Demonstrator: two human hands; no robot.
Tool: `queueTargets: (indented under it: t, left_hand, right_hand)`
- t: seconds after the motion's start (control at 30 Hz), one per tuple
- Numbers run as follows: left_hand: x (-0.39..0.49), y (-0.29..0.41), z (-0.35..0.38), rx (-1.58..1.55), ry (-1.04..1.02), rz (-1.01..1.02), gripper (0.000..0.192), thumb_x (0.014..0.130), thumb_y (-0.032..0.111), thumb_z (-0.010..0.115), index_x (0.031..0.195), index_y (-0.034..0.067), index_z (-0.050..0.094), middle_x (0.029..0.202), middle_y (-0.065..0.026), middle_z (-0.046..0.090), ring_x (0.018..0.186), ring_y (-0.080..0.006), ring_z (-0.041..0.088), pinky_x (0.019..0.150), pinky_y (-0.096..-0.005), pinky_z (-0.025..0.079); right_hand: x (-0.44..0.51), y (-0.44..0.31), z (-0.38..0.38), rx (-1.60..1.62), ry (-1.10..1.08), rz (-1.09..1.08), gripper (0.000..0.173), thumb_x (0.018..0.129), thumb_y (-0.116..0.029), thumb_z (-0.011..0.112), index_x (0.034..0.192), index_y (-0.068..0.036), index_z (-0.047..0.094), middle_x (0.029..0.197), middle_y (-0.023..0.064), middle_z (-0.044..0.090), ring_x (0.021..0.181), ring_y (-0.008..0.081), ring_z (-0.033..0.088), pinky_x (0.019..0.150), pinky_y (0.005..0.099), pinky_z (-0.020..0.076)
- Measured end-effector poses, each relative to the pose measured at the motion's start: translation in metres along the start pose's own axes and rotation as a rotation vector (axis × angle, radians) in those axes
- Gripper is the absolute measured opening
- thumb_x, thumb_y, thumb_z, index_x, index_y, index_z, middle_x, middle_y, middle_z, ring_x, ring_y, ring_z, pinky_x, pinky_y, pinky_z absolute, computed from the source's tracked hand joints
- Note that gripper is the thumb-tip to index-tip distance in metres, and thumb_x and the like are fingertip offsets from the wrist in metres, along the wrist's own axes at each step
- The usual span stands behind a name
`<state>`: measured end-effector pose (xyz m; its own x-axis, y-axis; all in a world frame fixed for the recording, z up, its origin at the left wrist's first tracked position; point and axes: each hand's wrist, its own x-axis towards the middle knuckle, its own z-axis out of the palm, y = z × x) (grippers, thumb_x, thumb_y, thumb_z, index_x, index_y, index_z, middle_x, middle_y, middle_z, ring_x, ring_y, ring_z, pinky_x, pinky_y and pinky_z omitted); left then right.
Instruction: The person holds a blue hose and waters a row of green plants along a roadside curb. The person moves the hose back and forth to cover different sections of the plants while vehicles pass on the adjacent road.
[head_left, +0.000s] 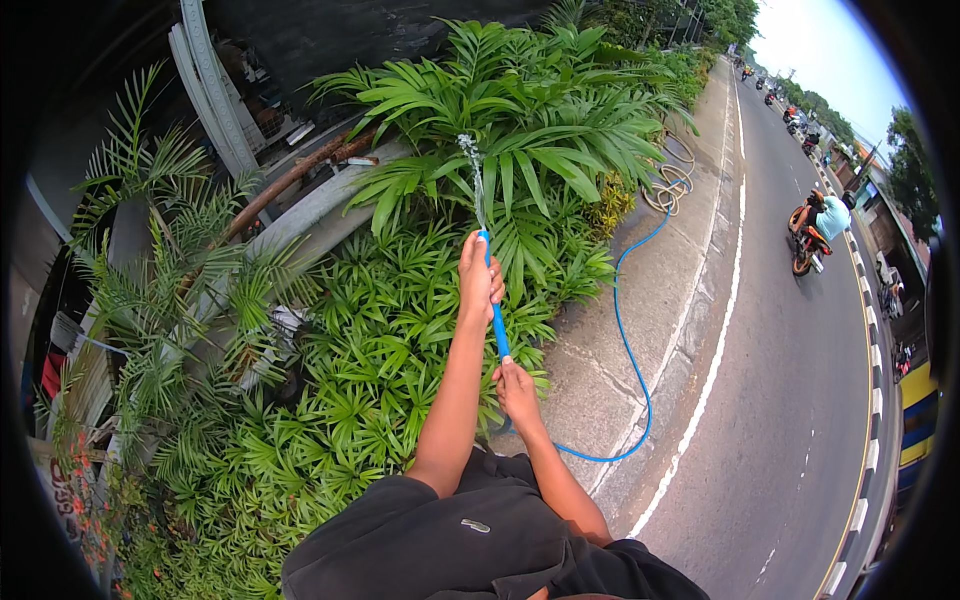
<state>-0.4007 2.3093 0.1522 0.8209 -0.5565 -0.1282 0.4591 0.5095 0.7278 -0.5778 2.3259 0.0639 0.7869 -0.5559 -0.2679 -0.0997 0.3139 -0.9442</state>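
My left hand (478, 279) grips a blue garden hose (501, 331) close to its open end, with the thumb up against the rim. Lower down, my right hand (517, 391) holds the same hose. Water (475, 176) shoots from the mouth of the hose towards a broad-leaved palm-like shrub (517, 127). Below the hose lies a dense bed of low green plants (352, 375). From behind my right hand the hose loops over the pavement to a coil of beige hose (667, 189).
A concrete pavement (592, 375) with a kerb runs along my right, beside an asphalt road (780, 315). A rider on an orange motorcycle (808, 238) is on the road, with other vehicles farther off. Feathery palms (187, 322), a rusty pole (277, 184) and a concrete beam (300, 214) stand left.
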Motion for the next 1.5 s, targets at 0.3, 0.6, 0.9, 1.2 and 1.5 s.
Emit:
queueTargets:
  t: [0.3,0.6,0.9,1.2,1.5]
  left_hand:
    - [-0.002,0.005,-0.003,0.011,-0.02,-0.012,0.034,0.1,0.032,0.044,0.13,0.017,0.042,0.054,0.0047,0.033,0.033,-0.003,0.027,0.028,-0.0198,0.022]
    - [-0.012,0.015,0.012,-0.015,-0.122,0.084,0.032,0.101,0.031,0.042,0.13,0.017,0.041,0.053,0.0048,0.031,0.032,-0.0026,0.025,0.026,-0.0189,0.021]
    - [-0.009,0.014,0.014,-0.005,-0.147,0.049,0.035,0.1,0.031,0.044,0.131,0.016,0.041,0.053,0.0048,0.032,0.032,-0.0023,0.025,0.027,-0.0192,0.021]
    - [-0.002,-0.002,0.025,0.093,-0.224,-0.052,0.039,0.1,0.029,0.042,0.136,0.015,0.037,0.053,0.0042,0.033,0.032,-0.0032,0.025,0.027,-0.0212,0.021]
    - [-0.002,-0.008,0.036,0.087,-0.215,-0.023,0.039,0.1,0.03,0.043,0.136,0.014,0.038,0.054,0.0044,0.033,0.032,-0.0031,0.025,0.027,-0.0208,0.021]
  right_hand:
    - [-0.001,0.001,0.004,-0.013,-0.033,0.011,0.041,0.1,-0.041,0.04,0.081,-0.007,0.05,0.052,-0.0079,0.031,0.04,0.0028,0.025,0.038,0.0217,0.0203]
    - [0.003,0.0,0.0,-0.015,-0.052,-0.029,0.04,0.101,-0.041,0.039,0.082,-0.008,0.048,0.052,-0.0081,0.029,0.04,0.0025,0.025,0.037,0.0214,0.0204]
    - [0.001,-0.004,0.0,-0.02,-0.041,-0.034,0.042,0.1,-0.041,0.04,0.081,-0.006,0.05,0.055,-0.0075,0.031,0.044,0.0026,0.026,0.04,0.0214,0.0214]
    - [-0.003,-0.007,-0.001,0.038,-0.016,0.0,0.042,0.101,-0.042,0.039,0.08,-0.007,0.049,0.056,-0.0069,0.032,0.045,0.0031,0.027,0.041,0.0214,0.0225]
    - [-0.002,-0.007,-0.006,0.048,0.026,-0.014,0.042,0.101,-0.041,0.039,0.08,-0.007,0.049,0.056,-0.0068,0.033,0.044,0.003,0.027,0.04,0.0215,0.022]
